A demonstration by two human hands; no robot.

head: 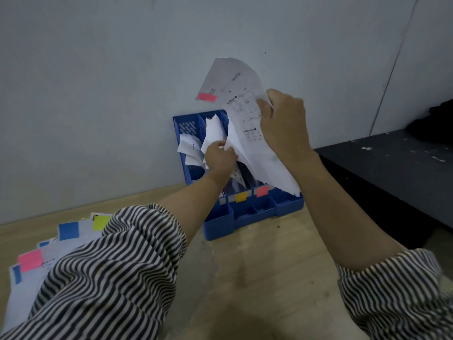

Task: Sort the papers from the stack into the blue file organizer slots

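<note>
- Hidden: the left sleeve point(103, 273) covers most of the stack point(49, 251) on the tabletop point(257, 278); only its left edge shows, with blue, yellow and pink tabs fanned out.
- Hidden: the arms and the held sheet screen the middle and right slots of the organizer point(245, 214); what those slots hold is hard to make out.
- Print on the sheet point(241, 106) is too small and blurred to read.
- Right hand point(284, 121): fingers curled round the sheet's right edge, thumb on its face, gripping it above the organizer.
- Sheet: bent, long axis running from upper left, by the wall point(98, 82), down to lower right. Its pink tab point(207, 96) sits at the upper left corner; its lower corner hangs at the organizer's right front.
- Left hand point(219, 157): fingers curled, pinching white papers point(213, 133) that stand in the organizer. Whether it also touches the held sheet cannot be told.
- Organizer: blue, upright against the wall at the tabletop's far edge, open slots facing the person, yellow and pink labels on the front divider.
- Crumpled papers lean out of the left slot.
- A dark bench point(392, 163) stands to the right.
</note>
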